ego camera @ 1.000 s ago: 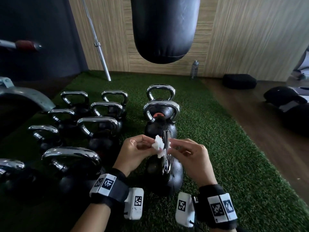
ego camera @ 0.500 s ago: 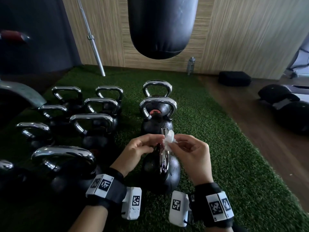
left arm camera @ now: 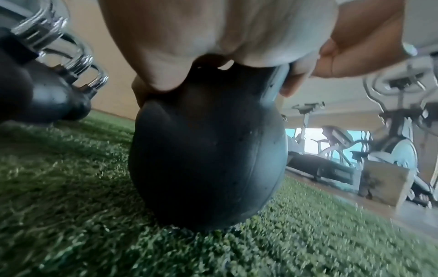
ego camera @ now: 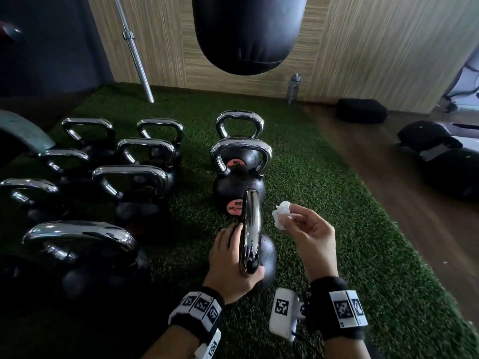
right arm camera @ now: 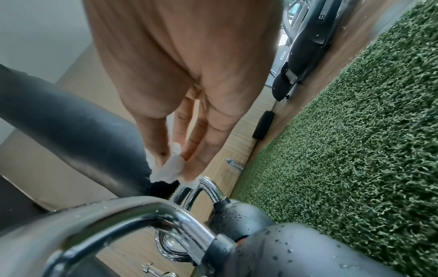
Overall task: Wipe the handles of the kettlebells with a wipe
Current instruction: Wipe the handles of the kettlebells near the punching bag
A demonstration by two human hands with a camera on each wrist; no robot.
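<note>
**Nearest kettlebell steadied, wipe held clear**

In the lower centre of the head view our left hand [ego camera: 233, 265] grips the nearest kettlebell [ego camera: 267, 257]: fingers and thumb curl round the base of its chrome handle [ego camera: 251, 229], where it meets the black ball. We judge this hold is there to keep the weight from rocking on the turf [ego camera: 363, 255] while the handle is rubbed. Our right hand [ego camera: 308, 234] sits just right of the handle, apart from it, with its grip pinched on the crumpled white wipe [ego camera: 281, 213] between thumb and fingertips; the wipe touches no metal here.

The left wrist view shows what the head view hides: the ball [left arm camera: 208, 159] rests squarely on the grass, with the fingers wrapped under the handle's root. The right wrist view shows droplets on the neighbouring kettlebell [right arm camera: 296, 251] and its handle [right arm camera: 132, 211], so we judge these are still to be dried. Further kettlebells [ego camera: 129, 185] stand in rows in the left half of the head frame.
</note>
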